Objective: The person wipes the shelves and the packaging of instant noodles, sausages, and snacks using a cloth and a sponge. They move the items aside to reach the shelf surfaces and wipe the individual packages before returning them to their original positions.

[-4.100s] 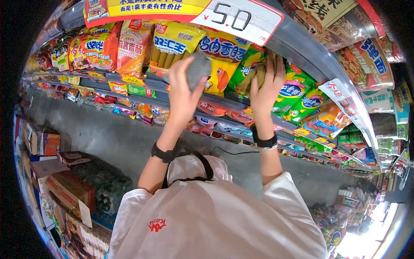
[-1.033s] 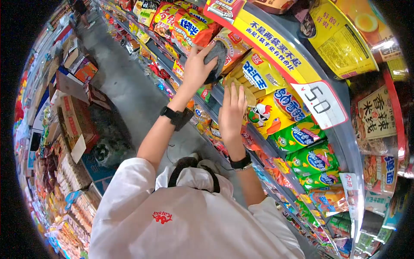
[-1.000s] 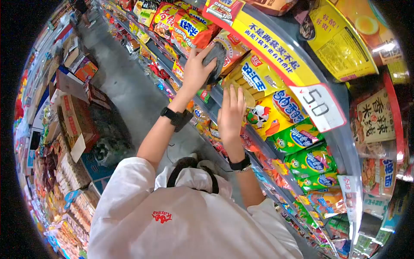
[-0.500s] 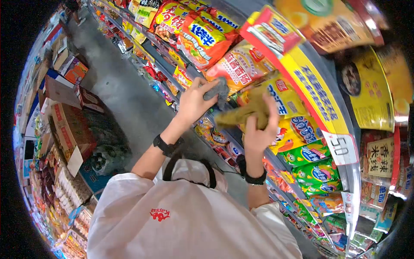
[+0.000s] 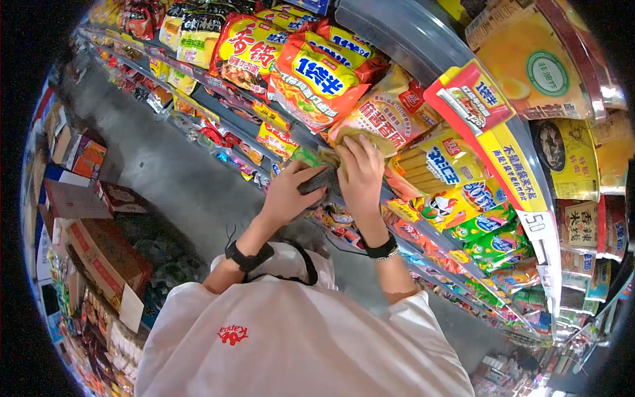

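Note:
My left hand [image 5: 291,190] is closed on a dark grey cloth [image 5: 321,182], bunched up by the front edge of the shelf. Just right of it, my right hand [image 5: 360,173] presses an olive-brown cloth [image 5: 376,141] against the lower end of a pink sausage pack [image 5: 390,114]. Part of that cloth is hidden under my fingers. Above the hands lies a red and orange noodle bag [image 5: 317,79]. A yellow sausage pack [image 5: 442,162] sits to the right of my right hand.
Green snack bags [image 5: 493,241] and a yellow bag with a cartoon chicken [image 5: 450,204] fill the shelf on the right. A price strip [image 5: 512,159] juts out beside noodle tubs [image 5: 561,159]. Across the grey aisle floor [image 5: 159,139] stand cardboard boxes [image 5: 99,255].
My right hand has come down and left with the olive cloth onto the sausage pack. My left hand has moved lower, nearer the shelf edge. The view has turned slightly.

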Available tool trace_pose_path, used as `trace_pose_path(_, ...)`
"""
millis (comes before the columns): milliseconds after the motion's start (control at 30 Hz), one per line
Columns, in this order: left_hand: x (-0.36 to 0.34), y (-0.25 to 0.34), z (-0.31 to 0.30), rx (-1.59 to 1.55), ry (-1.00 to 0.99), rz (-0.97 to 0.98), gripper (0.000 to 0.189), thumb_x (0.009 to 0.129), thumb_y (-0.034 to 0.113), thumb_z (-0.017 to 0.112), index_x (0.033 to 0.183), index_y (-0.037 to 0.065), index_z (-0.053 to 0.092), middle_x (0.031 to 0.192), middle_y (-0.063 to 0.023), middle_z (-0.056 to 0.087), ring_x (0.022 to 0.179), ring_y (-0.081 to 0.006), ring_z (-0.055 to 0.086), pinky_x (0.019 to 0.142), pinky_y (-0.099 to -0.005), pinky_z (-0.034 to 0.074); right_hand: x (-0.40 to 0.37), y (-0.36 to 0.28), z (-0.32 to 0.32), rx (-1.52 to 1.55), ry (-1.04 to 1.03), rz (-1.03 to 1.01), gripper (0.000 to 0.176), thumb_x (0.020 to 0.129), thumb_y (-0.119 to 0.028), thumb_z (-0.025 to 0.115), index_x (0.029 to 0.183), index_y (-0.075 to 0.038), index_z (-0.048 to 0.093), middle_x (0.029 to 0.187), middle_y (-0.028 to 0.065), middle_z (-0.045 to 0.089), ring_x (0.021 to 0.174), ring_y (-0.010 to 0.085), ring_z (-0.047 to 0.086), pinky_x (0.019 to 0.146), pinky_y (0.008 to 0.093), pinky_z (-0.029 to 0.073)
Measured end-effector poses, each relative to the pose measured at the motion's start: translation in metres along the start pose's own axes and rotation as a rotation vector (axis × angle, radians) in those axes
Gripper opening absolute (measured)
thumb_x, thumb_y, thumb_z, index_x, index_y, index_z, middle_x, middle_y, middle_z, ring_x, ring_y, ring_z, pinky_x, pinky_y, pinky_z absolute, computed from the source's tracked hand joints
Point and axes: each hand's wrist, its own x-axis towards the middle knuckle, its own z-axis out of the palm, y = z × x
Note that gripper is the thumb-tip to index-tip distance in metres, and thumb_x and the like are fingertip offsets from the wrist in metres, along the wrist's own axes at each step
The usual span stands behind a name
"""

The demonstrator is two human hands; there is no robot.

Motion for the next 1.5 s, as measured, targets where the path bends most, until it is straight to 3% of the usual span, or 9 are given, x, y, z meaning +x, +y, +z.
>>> trace_pose_path(267,0.0,0.01,-0.025,-0.13,-0.008,-0.014,0.041,0.069,0.019,0.066,0.108,0.011,0.06,0.088,-0.0101,0.055,0.078,-0.0237,0.056,0.069,-0.0306,0.045,0.069,0.031,-0.032,-0.034,0.295,0.29,0.027,0.068,-0.004,0.057,0.095,-0.007,0.059,0.105,0.0085,0.058,0.101,0.0271,0.051,0.093,0.0388,0.034)
trace_pose_path(433,-0.006,0.014,-0.04,-0.21,0.001,-0.062,0.04,0.069,0.015,0.066,0.108,0.009,0.06,0.087,-0.0106,0.055,0.08,-0.0224,0.056,0.071,-0.029,0.044,0.058,0.01,-0.017,-0.266,0.238,0.163,0.031,0.067,-0.005,0.059,0.098,-0.007,0.059,0.109,0.0096,0.055,0.108,0.0297,0.046,0.095,0.0416,0.031)
trace_pose_path(633,-0.009,-0.006,-0.039,-0.31,0.115,-0.118,0.036,0.071,0.01,0.065,0.106,0.004,0.059,0.089,-0.0106,0.056,0.082,-0.0216,0.056,0.075,-0.0274,0.042,0.024,-0.006,-0.008,-0.079,0.093,0.137,0.032,0.065,-0.003,0.062,0.097,-0.007,0.058,0.114,0.007,0.051,0.114,0.0283,0.041,0.096,0.0425,0.031)
trace_pose_path(933,0.002,0.0,-0.028,-0.08,-0.278,-0.058,0.078,0.069,0.018,0.064,0.135,0.017,0.024,0.115,-0.0175,0.052,0.094,-0.0331,0.054,0.08,-0.0371,0.044,0.023,-0.011,-0.084,0.663,0.639,0.62,0.03,0.068,0.003,0.042,0.093,0.003,0.058,0.094,0.0093,0.06,0.089,0.0184,0.057,0.081,0.0296,0.044)
trace_pose_path(1100,0.014,-0.007,-0.012,0.053,-0.42,-0.052,0.085,0.068,0.021,0.063,0.138,0.02,0.015,0.116,-0.02,0.05,0.095,-0.0368,0.054,0.077,-0.0406,0.045,-0.031,-0.015,-0.063,0.228,0.052,0.486,0.044,0.07,-0.005,0.049,0.113,0.002,0.05,0.094,0.0152,0.06,0.081,0.0207,0.059,0.078,0.0295,0.045)
trace_pose_path(1167,0.017,-0.01,-0.005,0.055,-0.368,-0.061,0.086,0.067,0.021,0.064,0.138,0.021,0.016,0.111,-0.0206,0.053,0.091,-0.0366,0.055,0.074,-0.0406,0.046,-0.064,-0.018,-0.046,0.269,-0.204,0.852,0.055,0.07,-0.01,0.055,0.123,-0.001,0.043,0.083,0.0176,0.06,0.07,0.0243,0.06,0.068,0.0302,0.046)
trace_pose_path(1300,0.012,-0.018,0.0,0.044,-0.403,-0.09,0.087,0.067,0.02,0.065,0.138,0.022,0.016,0.107,-0.0207,0.055,0.087,-0.0359,0.057,0.071,-0.04,0.047,-0.067,-0.038,-0.038,0.322,-0.27,0.918,0.079,0.069,-0.014,0.059,0.136,-0.006,0.018,0.054,0.0118,0.055,0.047,0.0293,0.053,0.049,0.0392,0.043)
trace_pose_path(1367,0.016,-0.016,-0.001,0.042,-0.36,-0.063,0.087,0.067,0.019,0.066,0.138,0.023,0.016,0.104,-0.0207,0.056,0.084,-0.0356,0.058,0.07,-0.0394,0.047,-0.059,-0.041,-0.038,0.36,-0.448,1.046,0.083,0.069,-0.015,0.058,0.137,-0.007,0.012,0.076,0.0196,0.06,0.066,0.0348,0.058,0.061,0.0416,0.046)
trace_pose_path(1500,0.014,-0.017,0.0,-0.015,-0.302,0.008,0.086,0.067,0.019,0.066,0.138,0.021,0.017,0.109,-0.0204,0.053,0.091,-0.0361,0.056,0.074,-0.0394,0.046,-0.067,-0.046,-0.018,0.436,-0.338,0.908,0.081,0.069,-0.015,0.056,0.138,-0.008,0.012,0.127,0.0293,0.035,0.109,0.0441,0.043,0.092,0.0452,0.034)
